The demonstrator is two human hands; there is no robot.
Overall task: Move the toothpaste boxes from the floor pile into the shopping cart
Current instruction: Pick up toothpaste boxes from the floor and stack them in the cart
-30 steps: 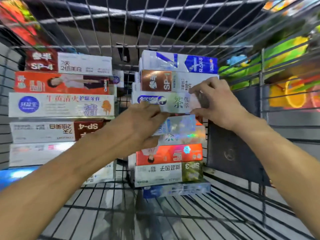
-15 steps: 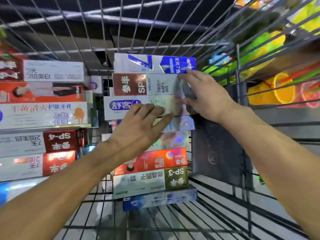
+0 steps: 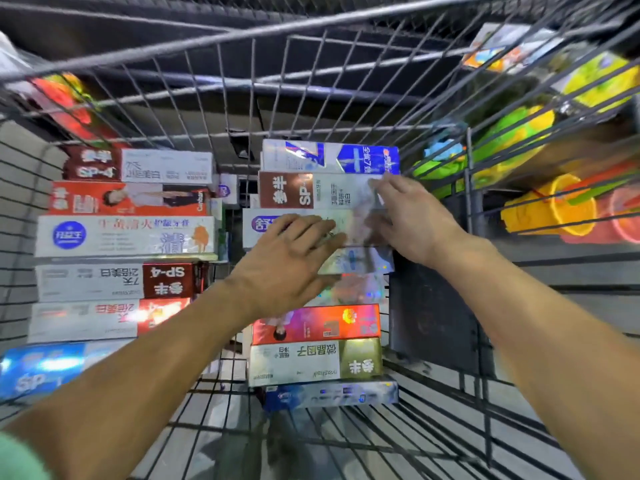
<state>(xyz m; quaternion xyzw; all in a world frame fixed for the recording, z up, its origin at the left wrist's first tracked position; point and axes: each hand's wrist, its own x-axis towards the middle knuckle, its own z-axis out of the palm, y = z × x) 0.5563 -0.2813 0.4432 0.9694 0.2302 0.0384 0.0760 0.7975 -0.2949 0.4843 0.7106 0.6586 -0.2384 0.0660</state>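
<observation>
Two stacks of toothpaste boxes stand inside the wire shopping cart (image 3: 311,81). The right stack (image 3: 318,323) has a blue and white box (image 3: 329,157) on top, a brown and white box (image 3: 294,190) under it, then a white box (image 3: 263,225). My left hand (image 3: 287,265) lies flat with straight fingers against the front of this stack's middle boxes. My right hand (image 3: 412,220) touches the right ends of the brown and white box and the white box with loosely spread fingers. The left stack (image 3: 124,237) stands untouched.
A dark panel (image 3: 433,313) leans against the cart's right wall beside the right stack. The wire cart floor (image 3: 346,445) lies open in front of both stacks. Yellow, green and orange plastic toys (image 3: 554,209) sit on shelves outside the cart at the right.
My right hand has let go of the white box's end and now rests with looser fingers higher on the stack. My left hand stays flat against the stack's front.
</observation>
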